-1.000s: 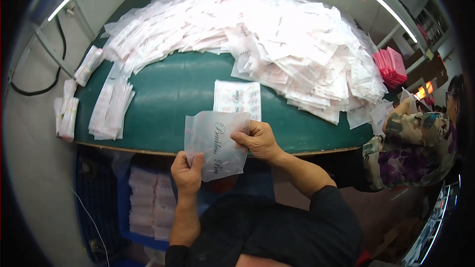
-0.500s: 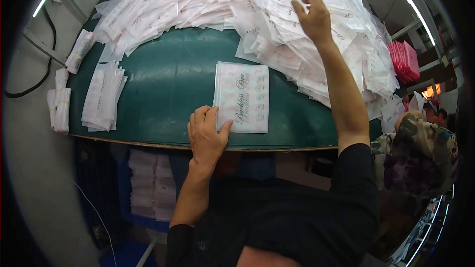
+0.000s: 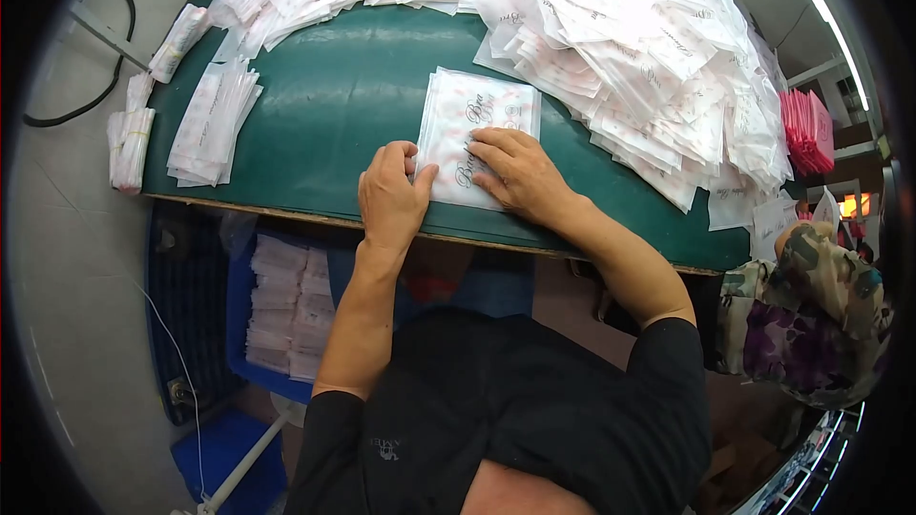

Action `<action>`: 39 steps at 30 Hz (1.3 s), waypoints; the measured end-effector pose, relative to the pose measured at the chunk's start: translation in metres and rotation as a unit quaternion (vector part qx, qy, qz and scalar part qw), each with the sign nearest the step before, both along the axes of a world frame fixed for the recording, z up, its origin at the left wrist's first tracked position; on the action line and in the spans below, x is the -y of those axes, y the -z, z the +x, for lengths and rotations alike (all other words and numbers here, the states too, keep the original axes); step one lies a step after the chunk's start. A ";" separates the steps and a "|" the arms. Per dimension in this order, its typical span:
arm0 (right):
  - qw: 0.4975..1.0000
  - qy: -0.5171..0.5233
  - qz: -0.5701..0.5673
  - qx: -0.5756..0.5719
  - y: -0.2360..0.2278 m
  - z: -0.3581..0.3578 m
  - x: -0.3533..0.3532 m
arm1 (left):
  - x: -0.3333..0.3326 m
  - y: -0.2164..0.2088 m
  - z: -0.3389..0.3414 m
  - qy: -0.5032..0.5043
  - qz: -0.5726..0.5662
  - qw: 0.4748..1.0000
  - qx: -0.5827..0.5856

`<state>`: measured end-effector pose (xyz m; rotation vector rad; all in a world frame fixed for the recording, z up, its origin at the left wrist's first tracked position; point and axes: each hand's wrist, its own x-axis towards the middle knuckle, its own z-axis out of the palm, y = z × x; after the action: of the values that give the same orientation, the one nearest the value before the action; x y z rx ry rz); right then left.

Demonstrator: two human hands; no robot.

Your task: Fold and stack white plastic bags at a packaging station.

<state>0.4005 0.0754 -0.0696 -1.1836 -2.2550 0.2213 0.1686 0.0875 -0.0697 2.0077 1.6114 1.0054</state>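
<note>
A small stack of white printed plastic bags point(image 3: 450, 100) lies near the front of the green table. My left hand point(image 3: 389, 193) rests at the stack's left edge, thumb and fingers apart, fingers slightly curled. Across the top bag lies my right hand point(image 3: 523, 175), its fingers spread over the print and holding nothing. Behind and to the right is a big loose heap of similar white bags point(image 3: 658, 67). Over on the left side of the table sits another narrow pile of bags point(image 3: 212, 124).
Rolled bundles of bags point(image 3: 132, 148) stand at the left end of the green table point(image 3: 334, 86). Pink packages point(image 3: 806, 129) are beyond its right end. Below the front edge, a blue crate point(image 3: 239, 310) holds stacked packs. A person in patterned sleeves point(image 3: 806, 324) is at the right.
My right hand has come back from the far heap onto the bag stack. My left hand stays at the stack's left side. The view has shifted, so the table sits higher.
</note>
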 end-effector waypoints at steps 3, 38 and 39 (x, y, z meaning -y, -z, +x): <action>1.000 0.001 0.005 -0.002 -0.005 -0.002 0.011 | 0.011 -0.003 -0.001 0.002 0.011 1.000 0.003; 0.971 -0.101 0.207 -0.069 -0.088 -0.141 0.079 | 0.115 -0.054 -0.117 0.086 0.071 0.976 0.188; 0.971 -0.104 0.198 -0.078 -0.084 -0.146 0.081 | 0.117 -0.053 -0.118 0.085 0.071 0.976 0.189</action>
<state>0.2541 -0.0059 0.0149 -0.6971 -2.1514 -0.0546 0.0508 -0.0291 -0.0166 1.8599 1.1771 1.3683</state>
